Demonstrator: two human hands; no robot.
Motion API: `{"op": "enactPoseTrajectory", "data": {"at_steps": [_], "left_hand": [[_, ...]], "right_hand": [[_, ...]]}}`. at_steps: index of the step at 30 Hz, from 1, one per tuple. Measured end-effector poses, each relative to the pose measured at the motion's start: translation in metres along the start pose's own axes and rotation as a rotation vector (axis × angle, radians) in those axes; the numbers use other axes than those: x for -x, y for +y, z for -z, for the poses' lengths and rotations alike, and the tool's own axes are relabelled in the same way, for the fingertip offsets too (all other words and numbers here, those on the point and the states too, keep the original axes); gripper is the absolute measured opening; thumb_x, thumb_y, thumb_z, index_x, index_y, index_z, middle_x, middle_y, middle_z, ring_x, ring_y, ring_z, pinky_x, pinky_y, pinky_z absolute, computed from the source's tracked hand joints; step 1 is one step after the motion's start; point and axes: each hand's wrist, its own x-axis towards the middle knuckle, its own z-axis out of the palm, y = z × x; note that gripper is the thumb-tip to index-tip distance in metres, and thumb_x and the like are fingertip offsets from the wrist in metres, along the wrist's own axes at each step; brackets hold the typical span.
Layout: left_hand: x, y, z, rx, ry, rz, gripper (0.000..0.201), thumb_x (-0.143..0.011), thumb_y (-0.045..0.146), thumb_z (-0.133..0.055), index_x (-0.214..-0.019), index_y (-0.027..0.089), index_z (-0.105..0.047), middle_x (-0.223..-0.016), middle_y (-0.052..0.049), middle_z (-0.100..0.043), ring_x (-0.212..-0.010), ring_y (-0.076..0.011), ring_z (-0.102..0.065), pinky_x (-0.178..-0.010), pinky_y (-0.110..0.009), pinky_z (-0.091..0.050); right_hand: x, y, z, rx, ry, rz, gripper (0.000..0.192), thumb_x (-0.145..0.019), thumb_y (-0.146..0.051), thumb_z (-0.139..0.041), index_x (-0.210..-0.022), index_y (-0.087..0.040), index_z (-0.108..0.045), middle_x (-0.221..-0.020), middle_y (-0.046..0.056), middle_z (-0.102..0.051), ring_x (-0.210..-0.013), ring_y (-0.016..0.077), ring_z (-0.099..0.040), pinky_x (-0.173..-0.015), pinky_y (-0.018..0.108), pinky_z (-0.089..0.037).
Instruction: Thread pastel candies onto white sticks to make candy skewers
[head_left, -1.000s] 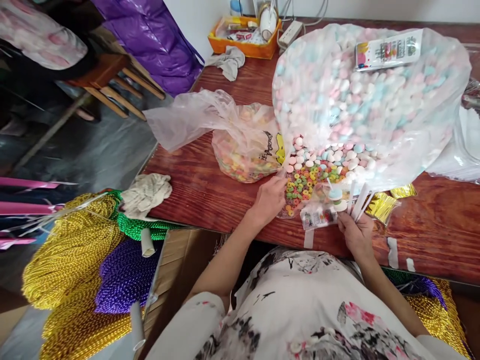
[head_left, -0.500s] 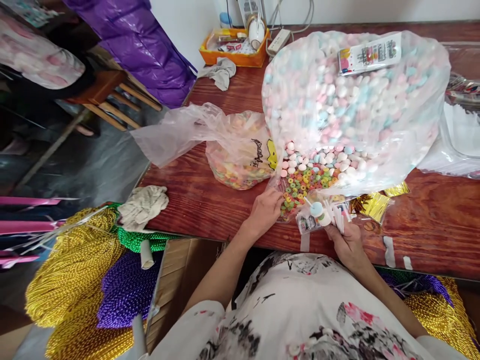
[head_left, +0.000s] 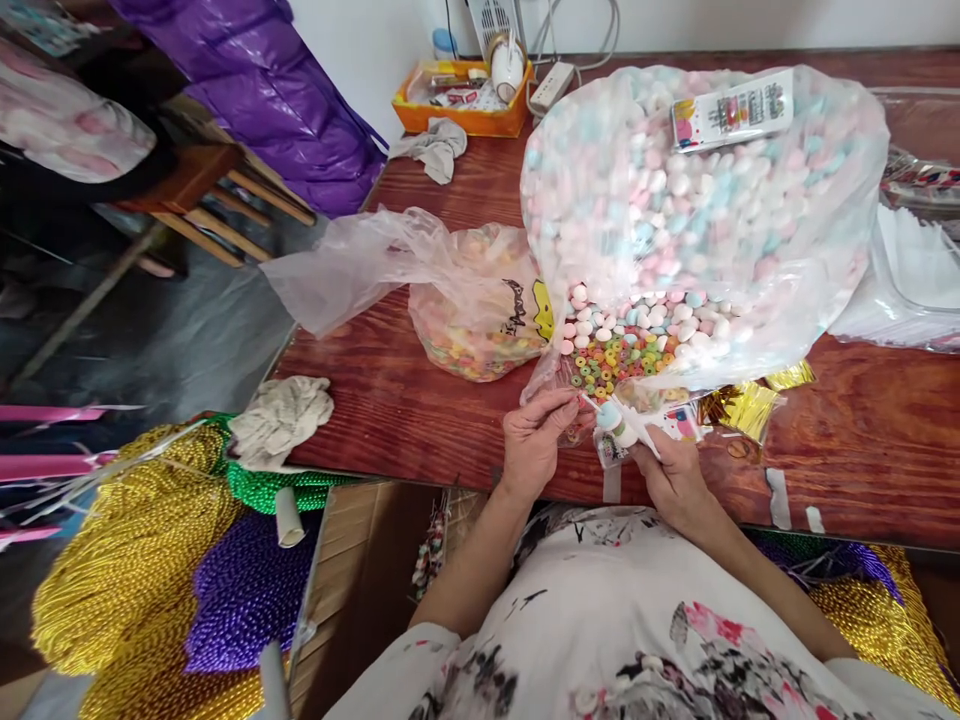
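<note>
Marshmallows (head_left: 616,424) on a white stick (head_left: 590,401) are held over the front of the red-brown wooden table (head_left: 870,430), gripped with spare sticks (head_left: 637,427) by the right hand (head_left: 673,472); leftward, a wooden stool (head_left: 180,188) is set on grey floor (head_left: 217,320). Now raised from the ring candies (head_left: 611,365), the left hand (head_left: 534,440) is pinched around something small and reddish at the stick's tip.
</note>
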Motion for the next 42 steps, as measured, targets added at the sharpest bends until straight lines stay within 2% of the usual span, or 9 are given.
{"op": "enactPoseTrajectory", "data": {"at_steps": [5,8,12,18,22,26,32,37,42], "left_hand": [[-0.002,-0.006,0.000,0.026,0.044,-0.042,0.024,-0.062,0.033,-0.092,-0.080,0.021,-0.082,-0.091,-0.003,-0.078,-0.071,-0.0159,-0.074,-0.067,-0.030,-0.066],[-0.003,-0.006,0.000,0.023,0.043,-0.062,0.021,-0.063,0.030,-0.092,-0.079,0.022,-0.082,-0.092,-0.004,-0.078,-0.079,-0.0163,-0.074,-0.075,-0.030,-0.064],[-0.002,-0.007,0.004,0.012,-0.037,-0.102,0.017,-0.066,0.026,-0.090,-0.080,0.024,-0.082,-0.096,-0.004,-0.079,-0.086,-0.0175,-0.075,-0.084,-0.034,-0.063],[0.000,-0.005,0.012,-0.254,-0.176,-0.366,0.010,-0.082,0.022,-0.078,-0.090,0.027,-0.082,-0.101,-0.004,-0.080,-0.098,-0.0202,-0.075,-0.093,-0.039,-0.061],[0.001,-0.009,0.017,-0.280,-0.188,-0.368,0.015,-0.085,0.021,-0.075,-0.098,0.028,-0.081,-0.102,-0.004,-0.080,-0.100,-0.0209,-0.075,-0.097,-0.039,-0.060],[-0.001,-0.013,0.020,-0.206,-0.183,-0.311,0.022,-0.079,0.021,-0.081,-0.101,0.028,-0.080,-0.100,-0.003,-0.080,-0.095,-0.0217,-0.077,-0.092,-0.038,-0.063],[0.002,-0.003,0.019,-0.256,-0.206,-0.404,0.026,-0.074,0.016,-0.084,-0.097,0.029,-0.081,-0.096,-0.002,-0.081,-0.088,-0.0208,-0.077,-0.085,-0.036,-0.064],[0.004,-0.004,0.024,-0.337,-0.190,-0.360,0.018,-0.073,0.022,-0.085,-0.090,0.024,-0.081,-0.087,-0.003,-0.080,-0.081,-0.0194,-0.075,-0.079,-0.033,-0.061],[-0.015,-0.007,0.036,-0.695,-0.080,-0.538,0.010,-0.082,0.025,-0.076,-0.090,0.022,-0.079,-0.087,-0.005,-0.076,-0.080,-0.0179,-0.069,-0.078,-0.031,-0.057]], "right_hand": [[0.007,-0.002,0.003,-0.028,0.026,0.038,0.018,-0.101,-0.021,-0.044,-0.087,-0.021,-0.056,-0.070,-0.001,-0.051,-0.060,0.0147,-0.044,-0.060,0.027,-0.037],[0.010,-0.004,0.002,-0.009,0.005,0.087,0.016,-0.101,-0.018,-0.043,-0.090,-0.022,-0.056,-0.070,-0.001,-0.051,-0.060,0.0148,-0.045,-0.059,0.027,-0.036],[0.011,-0.002,0.000,0.038,-0.022,0.080,0.017,-0.100,-0.017,-0.043,-0.086,-0.022,-0.052,-0.066,-0.002,-0.049,-0.057,0.0145,-0.044,-0.057,0.027,-0.034],[0.011,0.003,0.002,0.122,-0.058,0.016,0.017,-0.099,-0.018,-0.043,-0.083,-0.023,-0.048,-0.065,-0.003,-0.049,-0.056,0.0151,-0.043,-0.057,0.027,-0.034],[0.012,0.002,0.006,0.176,-0.059,0.031,0.016,-0.099,-0.017,-0.042,-0.086,-0.023,-0.050,-0.069,0.000,-0.054,-0.059,0.0164,-0.048,-0.058,0.028,-0.035],[0.013,0.004,0.005,0.112,-0.079,0.103,0.017,-0.099,-0.016,-0.042,-0.089,-0.021,-0.055,-0.069,0.000,-0.054,-0.059,0.0158,-0.048,-0.059,0.028,-0.035],[0.011,0.016,0.002,-0.033,-0.057,0.149,0.019,-0.102,-0.022,-0.047,-0.086,-0.021,-0.057,-0.067,-0.002,-0.053,-0.058,0.0137,-0.047,-0.057,0.027,-0.035],[0.013,0.026,0.008,0.109,-0.115,0.267,0.019,-0.101,-0.022,-0.043,-0.089,-0.021,-0.058,-0.068,0.000,-0.059,-0.057,0.0159,-0.052,-0.056,0.029,-0.036],[0.013,0.028,0.017,0.338,-0.040,0.112,0.021,-0.099,-0.018,-0.043,-0.084,-0.021,-0.056,-0.066,0.002,-0.061,-0.058,0.0181,-0.054,-0.055,0.029,-0.036]]}}
